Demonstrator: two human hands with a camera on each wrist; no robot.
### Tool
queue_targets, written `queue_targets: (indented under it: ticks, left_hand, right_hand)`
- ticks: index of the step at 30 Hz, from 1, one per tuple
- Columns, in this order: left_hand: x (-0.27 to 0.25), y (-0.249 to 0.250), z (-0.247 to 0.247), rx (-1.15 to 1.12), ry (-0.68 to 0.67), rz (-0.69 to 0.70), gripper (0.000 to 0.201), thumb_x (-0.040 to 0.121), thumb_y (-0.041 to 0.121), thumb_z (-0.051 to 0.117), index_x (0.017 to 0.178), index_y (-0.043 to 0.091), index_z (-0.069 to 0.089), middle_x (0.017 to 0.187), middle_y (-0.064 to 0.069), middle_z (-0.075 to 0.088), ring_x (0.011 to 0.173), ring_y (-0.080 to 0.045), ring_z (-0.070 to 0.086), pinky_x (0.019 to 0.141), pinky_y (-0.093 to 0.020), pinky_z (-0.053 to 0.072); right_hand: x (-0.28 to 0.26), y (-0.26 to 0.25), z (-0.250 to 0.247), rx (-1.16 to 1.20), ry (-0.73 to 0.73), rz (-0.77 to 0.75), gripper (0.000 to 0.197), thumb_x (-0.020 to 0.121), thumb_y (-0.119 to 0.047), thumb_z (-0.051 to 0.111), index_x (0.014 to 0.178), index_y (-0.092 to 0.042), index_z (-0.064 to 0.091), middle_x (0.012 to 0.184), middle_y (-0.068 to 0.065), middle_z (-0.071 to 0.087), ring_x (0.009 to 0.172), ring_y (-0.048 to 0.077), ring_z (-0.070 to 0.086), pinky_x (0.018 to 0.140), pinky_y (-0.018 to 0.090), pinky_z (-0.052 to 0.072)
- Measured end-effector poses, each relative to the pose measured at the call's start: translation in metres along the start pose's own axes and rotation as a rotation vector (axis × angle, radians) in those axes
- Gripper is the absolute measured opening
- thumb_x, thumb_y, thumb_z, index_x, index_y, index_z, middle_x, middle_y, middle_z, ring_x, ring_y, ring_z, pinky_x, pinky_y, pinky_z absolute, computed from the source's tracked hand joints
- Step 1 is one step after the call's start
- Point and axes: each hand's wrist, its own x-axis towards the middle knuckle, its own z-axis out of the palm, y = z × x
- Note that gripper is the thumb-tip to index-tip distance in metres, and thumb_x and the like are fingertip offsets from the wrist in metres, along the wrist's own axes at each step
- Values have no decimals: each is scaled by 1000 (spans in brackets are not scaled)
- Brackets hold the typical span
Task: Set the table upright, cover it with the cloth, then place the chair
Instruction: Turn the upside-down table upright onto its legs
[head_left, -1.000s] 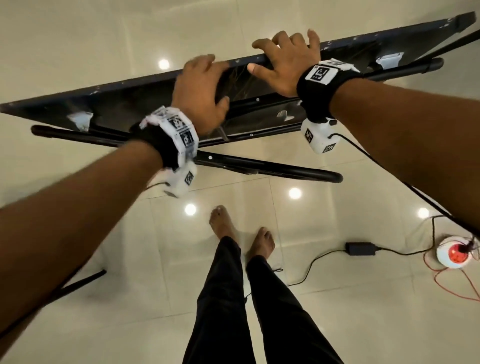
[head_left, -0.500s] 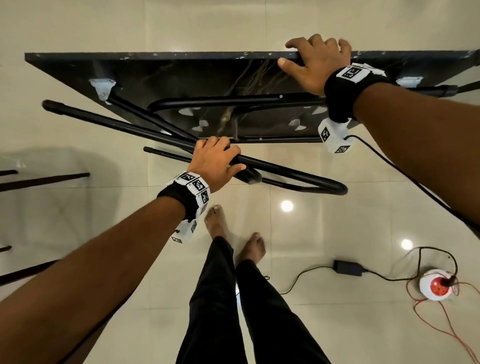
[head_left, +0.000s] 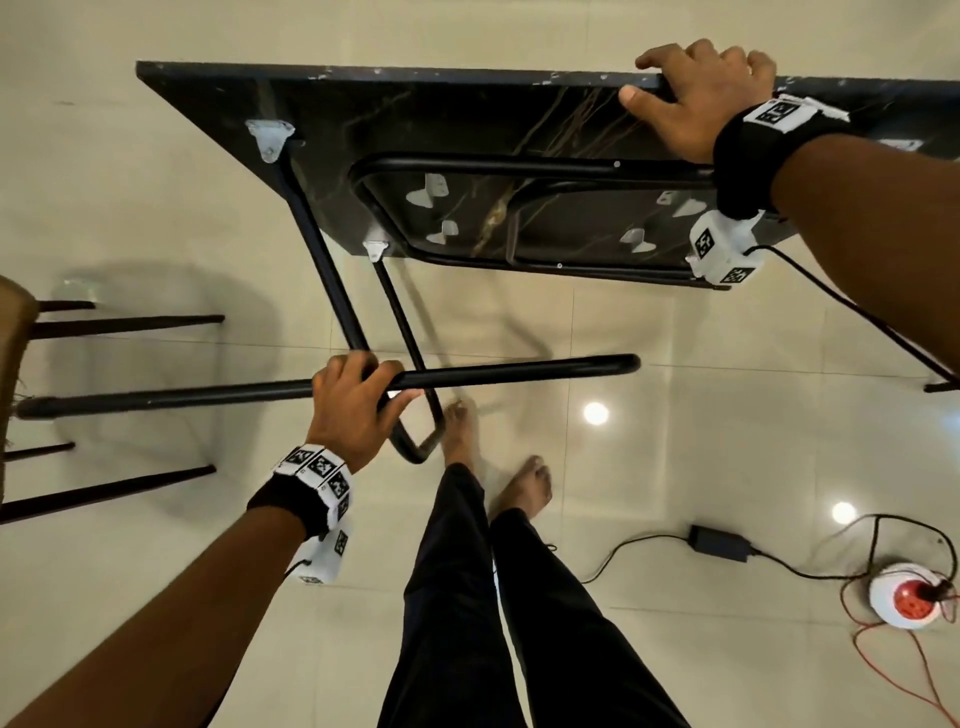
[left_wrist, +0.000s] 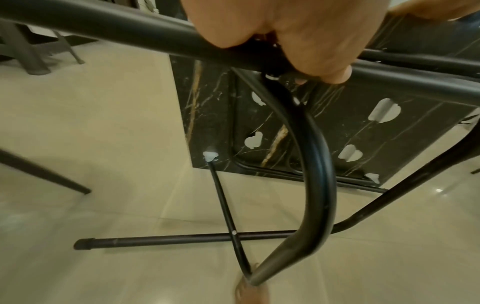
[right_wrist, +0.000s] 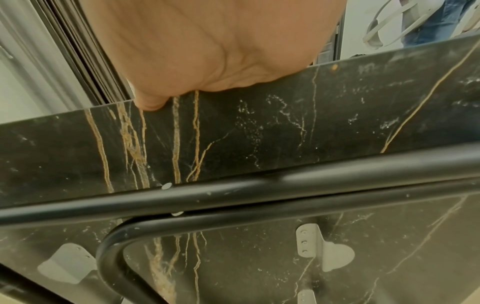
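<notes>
The folding table stands on its edge, its black marble-patterned underside facing me. My left hand grips a black tubular leg that is swung out from the underside; in the left wrist view the left hand's fingers wrap the tube. My right hand grips the tabletop's upper edge, thumb on the underside, and the right wrist view shows the palm on the board. The other leg frame lies folded against the board. The chair's dark legs show at the left. No cloth is in view.
My bare feet stand on the glossy tiled floor just below the swung-out leg. A black power adapter with cables and a red-and-white socket reel lie on the floor at the right.
My left hand left the tabletop's edge, took hold of the leg and swung it outward toward me. The table has shifted and the chair's legs have come into view.
</notes>
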Motion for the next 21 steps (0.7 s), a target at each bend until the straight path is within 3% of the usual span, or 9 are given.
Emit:
queue_targets:
  ticks: [8, 12, 16, 18, 21]
  left_hand:
    - [-36, -75, -20, 7, 36, -175, 49, 87, 50, 52, 111, 10, 68, 100, -19, 52, 92, -39, 49, 82, -47, 41]
    - [-45, -108, -36, 22, 23, -242, 35, 89, 30, 68, 115, 6, 67, 102, -26, 51, 96, -45, 49, 83, -51, 43]
    - [-48, -134, -50, 45, -5, -240, 34, 86, 18, 70, 118, 7, 67, 108, -29, 51, 102, -48, 48, 86, -56, 43]
    - [-45, -144, -55, 60, -44, -245, 35, 86, 19, 69, 119, 7, 67, 109, -28, 52, 102, -49, 48, 87, -57, 43]
    - [-41, -149, -65, 85, -114, -278, 41, 86, 32, 66, 120, 9, 66, 110, -23, 54, 106, -46, 48, 90, -55, 43]
  right_hand:
    - [4, 0, 0, -5, 25, 1, 74, 90, -80, 22, 145, -33, 40, 144, 16, 49, 133, 44, 42, 115, 60, 20]
    - [4, 0, -1, -18, 26, -10, 74, 91, -78, 22, 146, -31, 39, 143, 18, 50, 132, 45, 43, 113, 60, 22]
    - [4, 1, -2, -19, 28, -17, 71, 92, -77, 24, 145, -32, 40, 142, 17, 51, 131, 44, 45, 112, 59, 23]
    - [4, 2, -1, -20, 32, -19, 71, 93, -76, 24, 145, -32, 41, 141, 17, 51, 130, 44, 45, 112, 59, 24]
    - [7, 2, 1, -16, 39, -16, 71, 92, -77, 24, 145, -32, 41, 141, 16, 51, 130, 44, 45, 112, 59, 23]
